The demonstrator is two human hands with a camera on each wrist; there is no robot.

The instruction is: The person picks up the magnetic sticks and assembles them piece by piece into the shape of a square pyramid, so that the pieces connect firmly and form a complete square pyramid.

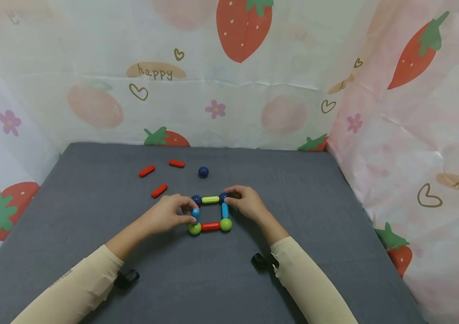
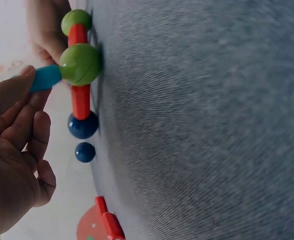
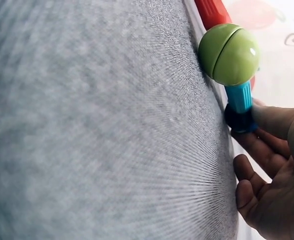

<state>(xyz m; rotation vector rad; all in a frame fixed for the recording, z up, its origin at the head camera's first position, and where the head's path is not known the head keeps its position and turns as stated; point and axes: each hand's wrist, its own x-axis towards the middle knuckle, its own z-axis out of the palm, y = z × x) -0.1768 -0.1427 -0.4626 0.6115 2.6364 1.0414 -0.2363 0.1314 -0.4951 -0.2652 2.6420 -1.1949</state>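
On the grey table lies a four-sided frame of rods and balls. Its near corners are a left green ball (image 1: 195,229) and a right green ball (image 1: 226,225), joined by a red rod (image 1: 211,226). A yellow-green rod (image 1: 210,199) joins the two dark blue balls at the back; a blue rod (image 1: 225,210) forms the right side. Another red rod (image 2: 81,101) makes the left side. My left hand (image 1: 171,213) pinches a second blue rod (image 2: 46,78) that stands up from the left green ball. My right hand (image 1: 247,203) pinches the back right dark blue ball (image 3: 240,119).
Behind the frame lie a loose dark blue ball (image 1: 203,172) and three loose red rods, the nearest red rod (image 1: 159,191) close to my left hand. Printed cloth (image 1: 237,112) hangs along the table's back and sides. Black straps (image 1: 126,279) sit at both wrists.
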